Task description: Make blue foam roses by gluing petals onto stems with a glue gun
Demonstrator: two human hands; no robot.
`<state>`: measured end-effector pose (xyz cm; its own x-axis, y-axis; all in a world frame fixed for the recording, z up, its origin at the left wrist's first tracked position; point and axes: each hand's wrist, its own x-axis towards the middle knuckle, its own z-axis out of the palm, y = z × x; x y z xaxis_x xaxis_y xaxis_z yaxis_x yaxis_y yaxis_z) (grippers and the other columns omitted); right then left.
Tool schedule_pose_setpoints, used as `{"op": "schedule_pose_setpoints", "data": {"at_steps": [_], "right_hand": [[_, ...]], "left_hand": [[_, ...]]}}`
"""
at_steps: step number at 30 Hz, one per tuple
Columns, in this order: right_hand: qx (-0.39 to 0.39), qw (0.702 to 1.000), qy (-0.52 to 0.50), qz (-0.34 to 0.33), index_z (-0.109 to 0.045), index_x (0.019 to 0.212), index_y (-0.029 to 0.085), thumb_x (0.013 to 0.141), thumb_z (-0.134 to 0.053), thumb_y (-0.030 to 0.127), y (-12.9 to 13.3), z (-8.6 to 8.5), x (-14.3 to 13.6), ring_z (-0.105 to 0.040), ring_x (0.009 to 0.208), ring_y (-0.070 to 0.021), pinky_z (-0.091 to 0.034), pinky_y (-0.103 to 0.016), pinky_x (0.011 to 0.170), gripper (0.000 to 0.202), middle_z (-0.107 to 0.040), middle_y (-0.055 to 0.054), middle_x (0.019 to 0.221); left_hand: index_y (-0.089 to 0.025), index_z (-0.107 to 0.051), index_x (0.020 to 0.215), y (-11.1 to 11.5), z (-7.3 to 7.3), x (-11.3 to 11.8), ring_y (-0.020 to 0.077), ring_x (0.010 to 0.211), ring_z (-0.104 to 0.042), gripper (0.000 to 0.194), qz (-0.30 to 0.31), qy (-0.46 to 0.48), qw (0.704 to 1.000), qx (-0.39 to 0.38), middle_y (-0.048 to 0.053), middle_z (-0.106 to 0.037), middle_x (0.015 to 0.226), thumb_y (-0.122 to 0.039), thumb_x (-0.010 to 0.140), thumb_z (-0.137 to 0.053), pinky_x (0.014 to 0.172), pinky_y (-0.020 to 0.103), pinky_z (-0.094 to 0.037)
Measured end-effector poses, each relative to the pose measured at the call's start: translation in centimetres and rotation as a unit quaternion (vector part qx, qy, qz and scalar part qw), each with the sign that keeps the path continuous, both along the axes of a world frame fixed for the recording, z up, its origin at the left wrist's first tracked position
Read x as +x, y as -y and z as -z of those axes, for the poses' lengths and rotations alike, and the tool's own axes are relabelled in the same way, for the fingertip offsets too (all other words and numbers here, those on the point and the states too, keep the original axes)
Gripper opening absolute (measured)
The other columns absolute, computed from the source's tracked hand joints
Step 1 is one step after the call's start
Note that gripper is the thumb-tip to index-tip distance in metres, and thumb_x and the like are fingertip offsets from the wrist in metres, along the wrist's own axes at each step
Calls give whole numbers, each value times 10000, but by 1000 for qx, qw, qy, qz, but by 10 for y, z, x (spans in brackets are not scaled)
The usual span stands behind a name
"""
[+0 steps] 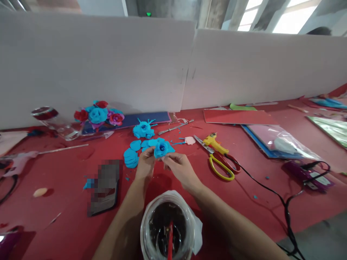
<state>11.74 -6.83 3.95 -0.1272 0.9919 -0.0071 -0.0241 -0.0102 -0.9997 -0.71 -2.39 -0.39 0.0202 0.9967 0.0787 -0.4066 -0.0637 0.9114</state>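
A small blue craft flower (162,147) with layered petals and a dark centre is held up between both hands over the red table. The fingers of my left hand (146,163) pinch its left side. On its right lower edge, my right hand (179,167) grips a petal between thumb and fingers. Just left of the hands lies a stack of blue round petal pieces (131,158). Behind the held flower sits another blue flower (143,129) with thin strips sticking out. More blue pieces lie partly hidden behind my left fingers.
Scissors (221,166) and a yellow glue gun (216,143) with a black cord lie to the right. A phone (105,189) rests left of my forearm. A clear jar (146,216) stands in front of me. A flower bunch (99,115) is by the white partition (94,65).
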Motion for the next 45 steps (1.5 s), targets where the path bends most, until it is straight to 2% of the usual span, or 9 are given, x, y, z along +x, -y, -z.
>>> {"op": "schedule_pose_setpoints", "data": {"at_steps": [4, 10, 16, 20, 24, 29, 34, 41, 45], "right_hand": [[40, 999, 8, -36, -607, 632, 188, 754, -493, 230, -1, -2, 4, -493, 640, -117, -367, -243, 619, 173, -578, 21, 659], [60, 996, 2, 60, -393, 513, 205, 682, -401, 216, -13, 2, 20, -300, 517, -103, -245, -255, 524, 170, -324, 52, 515], [48, 992, -13, 118, -405, 538, 205, 716, -445, 268, -21, 9, 28, -308, 544, -111, -265, -254, 547, 193, -360, 42, 555], [35, 989, 61, 129, -470, 644, 204, 782, -425, 305, -26, 16, 29, -362, 565, -118, -271, -239, 547, 176, -423, 36, 610], [27, 968, 232, 88, -490, 631, 207, 848, -397, 348, -31, 18, 33, -425, 562, -137, -258, -242, 549, 275, -458, 25, 571], [49, 910, 412, 21, -579, 694, 207, 912, -417, 325, -27, 15, 30, -519, 593, -142, -238, -240, 559, 297, -592, -7, 624], [74, 850, 520, 30, -661, 888, 223, 931, -437, 295, -21, 18, 26, -616, 669, -174, -218, -255, 553, 239, -711, -63, 778], [99, 855, 508, 40, -680, 962, 225, 883, -434, 162, -22, 20, 30, -638, 761, -185, -281, -258, 582, 266, -727, -69, 935], [98, 845, 523, 52, -679, 723, 215, 807, -461, 122, -21, 15, 32, -601, 686, -172, -270, -257, 561, 252, -702, -54, 800]], "left_hand": [[-196, -706, 696, -1, 6, 0, 177, 692, -593, 120, -10, 15, 1000, -11, 0, -655, 645, -232, 600, -768, 684, 314, -479], [-224, -730, 738, -7, 15, -4, 141, 686, -585, 145, -66, 53, 996, -2, -9, -681, 709, -225, 609, -797, 728, 299, -481], [-209, -728, 693, -6, 11, -7, 133, 696, -591, 136, -80, 55, 995, 1, -5, -699, 719, -214, 588, -815, 755, 295, -489], [-193, -726, 692, -6, 11, -10, 157, 749, -622, 158, -120, 54, 991, 13, 2, -703, 717, -212, 570, -826, 812, 323, -487], [-193, -712, 708, -8, 10, -13, 138, 784, -640, 203, -155, 102, 983, -8, -9, -710, 740, -206, 552, -842, 860, 306, -477], [-160, -632, 649, -7, 4, -16, 99, 677, -631, 215, -127, 217, 961, -119, -8, -676, 712, -132, 563, -827, 719, 257, -508], [-142, -610, 704, -6, 2, -17, 57, 540, -545, 171, -112, 236, 952, -159, -4, -625, 656, -81, 638, -755, 497, 164, -420], [-150, -586, 724, -4, -5, -23, 36, 456, -451, 208, -140, 225, 955, -131, -26, -585, 616, -134, 629, -771, 397, 150, -302], [-170, -541, 695, -5, -10, -44, 33, 456, -442, 243, -185, 258, 944, -89, -46, -559, 609, -135, 632, -773, 413, 158, -315]]}}
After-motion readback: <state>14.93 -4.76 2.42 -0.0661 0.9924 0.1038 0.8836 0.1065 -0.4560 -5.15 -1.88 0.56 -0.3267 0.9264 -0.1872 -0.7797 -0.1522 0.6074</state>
